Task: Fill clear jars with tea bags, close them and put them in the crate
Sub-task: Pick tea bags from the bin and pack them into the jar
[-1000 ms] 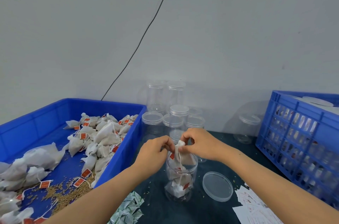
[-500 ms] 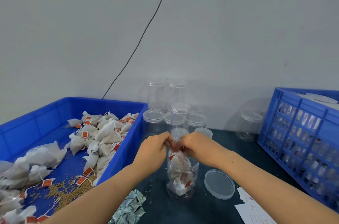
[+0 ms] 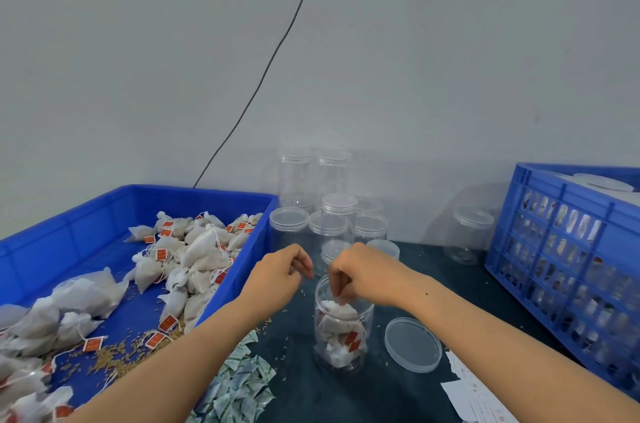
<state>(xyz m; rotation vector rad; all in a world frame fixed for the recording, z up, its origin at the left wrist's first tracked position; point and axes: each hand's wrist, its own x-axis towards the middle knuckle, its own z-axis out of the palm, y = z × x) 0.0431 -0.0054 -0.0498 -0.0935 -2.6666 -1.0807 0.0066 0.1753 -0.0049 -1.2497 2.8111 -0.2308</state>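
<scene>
A clear jar [image 3: 343,336] stands open on the dark table, partly filled with white tea bags with red tags. My right hand [image 3: 367,275] reaches down into its mouth, fingertips bunched on the top tea bag [image 3: 341,312]. My left hand [image 3: 280,275] hovers just left of the jar's rim, fingers loosely curled and holding nothing. The jar's clear lid [image 3: 412,344] lies flat on the table to its right. The blue crate [image 3: 561,225] stands at the right edge with filled jars inside.
A blue bin [image 3: 86,232] on the left holds loose tea bags [image 3: 194,260] and spilled grains. Several empty lidded jars [image 3: 337,211] stand by the wall behind. Small green-white sachets [image 3: 239,384] lie near the front, paper cards [image 3: 474,398] at the front right.
Both hands held a tea bag above the jar's mouth. The bag is now down inside the jar, my left hand has let go and drawn left, and my right fingers followed it in.
</scene>
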